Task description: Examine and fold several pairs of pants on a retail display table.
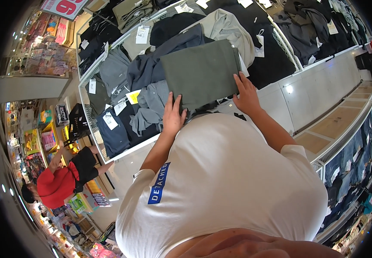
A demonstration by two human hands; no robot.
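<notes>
A folded dark olive-green garment [202,74], probably trousers, is in front of me above a display bin's front edge. My left hand [174,114] grips its near left corner, fingers lying over the fabric. At the right edge, my right hand [248,94] holds the near right corner, its fingertips along the side. A white tag [243,64] shows partly at the garment's right side. Behind and left of it, rumpled navy trousers [147,69] and grey trousers [152,103] lie in the bin. The garment's underside is hidden.
The white-framed bin [134,156] holds several tagged garments, including a beige one [228,29]. A person in a red shirt [56,187] stands to the left, with a black basket [77,122]. Another bin with jeans [350,167] runs along the right, across the tiled floor [311,87].
</notes>
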